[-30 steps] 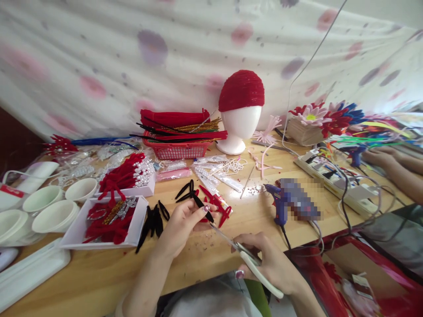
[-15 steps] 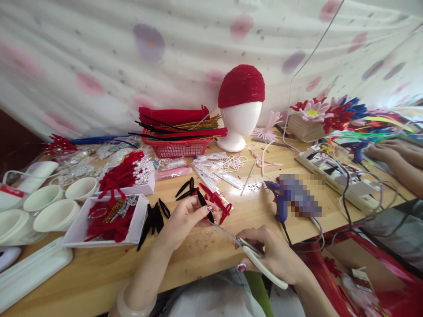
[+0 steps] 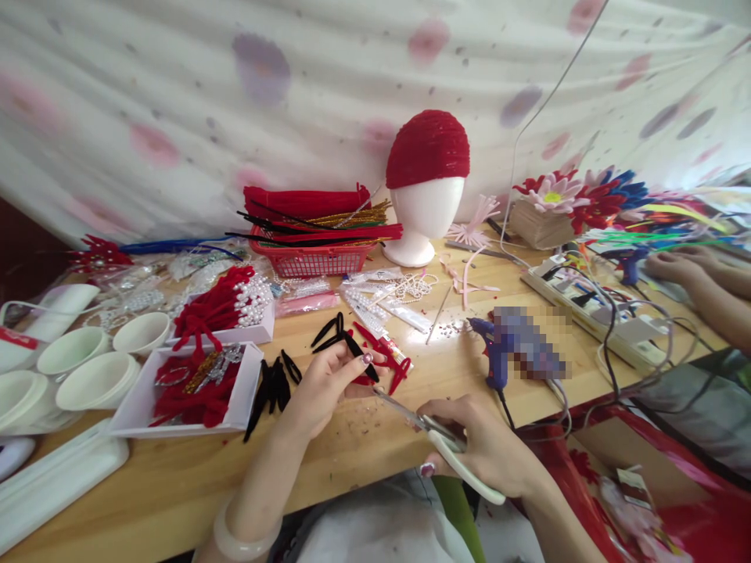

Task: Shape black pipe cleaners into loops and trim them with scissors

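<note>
Between the thumb and fingers of my left hand [image 3: 320,387] is a black chenille stem piece [image 3: 353,349], tapering at its lower end. My right hand [image 3: 490,442] grips white-handled scissors [image 3: 466,473], blades pointing up and left. The blade tips lie just below the end of the black piece; whether they touch it I cannot tell. Beyond my left fingers are looped black pieces [image 3: 328,335] and red fuzzy pieces [image 3: 400,374]. More black pieces [image 3: 273,391] lie left of my left hand.
A blue glue gun [image 3: 496,352] lies right of the scissors, its cord trailing over the table edge. White boxes [image 3: 123,426], paper cups [image 3: 97,383] and a red basket [image 3: 317,262] stand around. A foam head [image 3: 425,211] is behind. Another person's hands [image 3: 686,270] are by a power strip [image 3: 592,320].
The scissors' tips have drawn slightly down, away from the black piece's end. That piece has tilted a little flatter in my left hand. The view has shifted slightly.
</note>
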A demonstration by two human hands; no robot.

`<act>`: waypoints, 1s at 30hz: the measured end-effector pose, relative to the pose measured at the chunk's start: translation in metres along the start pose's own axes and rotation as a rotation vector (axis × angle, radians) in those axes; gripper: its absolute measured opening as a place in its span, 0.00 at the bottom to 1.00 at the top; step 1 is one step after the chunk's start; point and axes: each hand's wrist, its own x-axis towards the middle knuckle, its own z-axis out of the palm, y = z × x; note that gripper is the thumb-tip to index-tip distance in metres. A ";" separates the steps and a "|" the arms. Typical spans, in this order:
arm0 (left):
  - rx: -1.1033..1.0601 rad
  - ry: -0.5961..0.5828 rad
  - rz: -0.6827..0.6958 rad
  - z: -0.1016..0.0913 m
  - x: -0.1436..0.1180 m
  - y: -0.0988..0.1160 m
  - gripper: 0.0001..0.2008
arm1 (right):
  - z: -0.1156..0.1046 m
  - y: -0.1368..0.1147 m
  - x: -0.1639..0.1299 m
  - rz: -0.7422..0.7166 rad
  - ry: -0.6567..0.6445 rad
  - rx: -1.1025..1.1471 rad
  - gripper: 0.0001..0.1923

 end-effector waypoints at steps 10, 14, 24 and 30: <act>-0.033 0.064 0.064 0.003 -0.002 -0.016 0.16 | 0.006 -0.004 0.003 0.055 0.018 0.098 0.18; -0.020 0.065 0.058 0.002 -0.002 -0.018 0.15 | 0.006 -0.003 0.004 0.059 0.014 0.115 0.17; -0.009 0.082 0.055 0.005 -0.001 -0.018 0.16 | 0.006 0.001 0.001 0.054 0.037 0.076 0.16; -0.014 0.075 0.048 0.006 -0.002 -0.017 0.16 | 0.006 -0.001 0.001 0.061 0.044 0.055 0.16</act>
